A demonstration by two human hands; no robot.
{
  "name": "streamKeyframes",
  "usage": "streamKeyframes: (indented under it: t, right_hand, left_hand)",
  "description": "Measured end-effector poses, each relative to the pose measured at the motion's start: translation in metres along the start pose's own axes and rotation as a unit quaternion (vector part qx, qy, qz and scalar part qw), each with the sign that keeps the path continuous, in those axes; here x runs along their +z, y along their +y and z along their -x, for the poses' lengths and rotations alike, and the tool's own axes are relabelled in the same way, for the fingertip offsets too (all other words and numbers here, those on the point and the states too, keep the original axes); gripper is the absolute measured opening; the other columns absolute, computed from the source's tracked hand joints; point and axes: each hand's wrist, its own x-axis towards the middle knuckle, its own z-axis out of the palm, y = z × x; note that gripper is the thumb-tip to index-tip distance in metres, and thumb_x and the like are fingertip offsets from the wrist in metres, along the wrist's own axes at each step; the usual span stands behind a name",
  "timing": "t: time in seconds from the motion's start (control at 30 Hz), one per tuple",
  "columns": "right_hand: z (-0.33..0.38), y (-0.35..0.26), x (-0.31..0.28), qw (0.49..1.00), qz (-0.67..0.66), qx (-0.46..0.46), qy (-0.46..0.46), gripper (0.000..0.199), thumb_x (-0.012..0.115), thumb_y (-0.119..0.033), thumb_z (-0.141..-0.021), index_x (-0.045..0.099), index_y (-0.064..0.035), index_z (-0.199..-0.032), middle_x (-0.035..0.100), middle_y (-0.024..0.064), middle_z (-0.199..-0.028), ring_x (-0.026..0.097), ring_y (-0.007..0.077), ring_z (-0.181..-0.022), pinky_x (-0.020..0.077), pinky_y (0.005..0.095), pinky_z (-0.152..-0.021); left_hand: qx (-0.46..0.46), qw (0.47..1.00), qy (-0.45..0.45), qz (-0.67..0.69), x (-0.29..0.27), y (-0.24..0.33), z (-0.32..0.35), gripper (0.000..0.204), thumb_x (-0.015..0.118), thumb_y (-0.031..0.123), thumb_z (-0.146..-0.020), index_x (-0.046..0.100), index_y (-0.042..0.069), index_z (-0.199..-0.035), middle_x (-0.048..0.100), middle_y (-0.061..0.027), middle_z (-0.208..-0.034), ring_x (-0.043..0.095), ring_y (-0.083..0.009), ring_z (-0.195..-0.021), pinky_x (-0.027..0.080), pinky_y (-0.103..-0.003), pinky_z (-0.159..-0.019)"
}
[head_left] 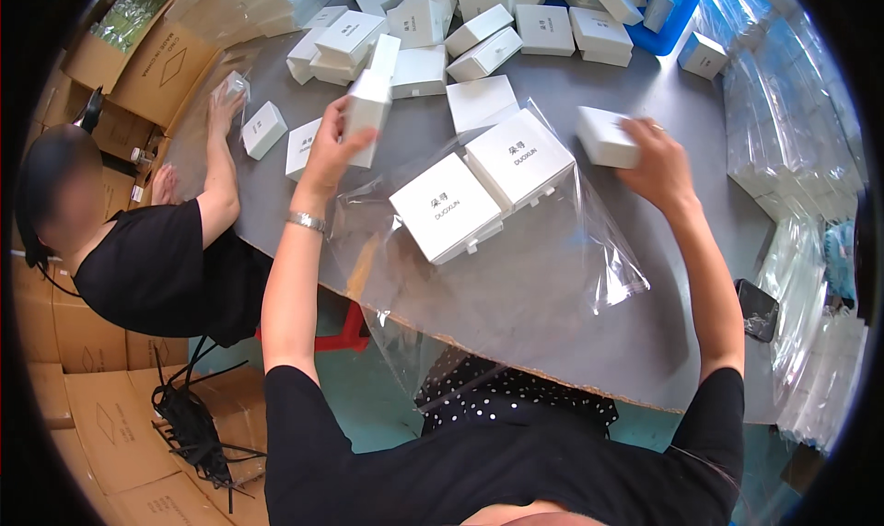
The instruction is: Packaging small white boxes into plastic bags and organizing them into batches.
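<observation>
Your left hand [333, 148] grips a small white cardboard box [366, 111], fingers wrapped round its lower edge and lifting it off the grey table [552, 314]. Your right hand [656, 162] clasps a second white box [603, 137] from above. Between your fingers, two larger white boxes [483, 190] lie inside a clear plastic bag [516, 277]. Left of your left fingers, a co-worker's hand [224, 107] touches another bag.

A grey table [552, 323] with a ragged near edge stands over a teal floor [368, 406]. Brown cartons [101, 415] stack at the left; a red stool [345, 333] shows under the table's near-left edge
</observation>
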Motion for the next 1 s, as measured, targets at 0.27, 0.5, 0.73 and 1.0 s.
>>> streamKeyframes:
  t: [0.27,0.5,0.73,1.0]
  right_hand:
    - [0.046,-0.126,-0.109,0.945,-0.058,-0.14,0.291,0.063,0.078,-0.017,-0.061,0.058,-0.0068,-0.119,0.063,0.0149,-0.113,0.057,0.0332,-0.111,0.0461,0.0438,-0.1]
    - [0.129,-0.158,-0.129,0.953,-0.151,-0.229,0.129,0.069,0.078,-0.026,-0.06,0.054,-0.0084,-0.123,0.048,0.0185,-0.132,0.043,0.0414,-0.126,0.0381,0.0518,-0.105]
    - [0.185,-0.145,-0.098,0.904,-0.364,-0.198,0.101,0.079,0.083,-0.024,-0.053,0.054,-0.0119,-0.125,0.048,0.0182,-0.132,0.038,0.0412,-0.132,0.0384,0.0515,-0.105]
    - [0.214,-0.142,-0.086,0.93,-0.328,-0.118,0.113,0.083,0.088,-0.029,-0.055,0.05,-0.0096,-0.126,0.047,0.0208,-0.134,0.041,0.0367,-0.132,0.0398,0.0483,-0.103]
  left_hand:
    - [-0.014,0.773,-0.274,0.572,0.099,0.117,0.105,0.087,0.041,0.074,-0.09,0.036,0.009,-0.147,0.052,-0.0177,-0.138,0.059,-0.0417,-0.115,0.051,-0.047,-0.092]
    - [-0.078,0.751,-0.218,0.619,0.16,0.139,0.194,0.087,0.039,0.077,-0.088,0.034,0.014,-0.149,0.051,-0.015,-0.137,0.057,-0.0336,-0.119,0.054,-0.049,-0.088]
    - [-0.117,0.635,-0.364,0.671,0.19,0.127,0.228,0.081,0.038,0.072,-0.093,0.036,0.012,-0.147,0.052,-0.0148,-0.137,0.058,-0.0326,-0.119,0.054,-0.054,-0.091]
    - [-0.145,0.673,-0.295,0.662,0.213,0.118,0.251,0.085,0.036,0.076,-0.09,0.037,0.012,-0.146,0.053,-0.0156,-0.136,0.061,-0.0344,-0.113,0.055,-0.053,-0.088]
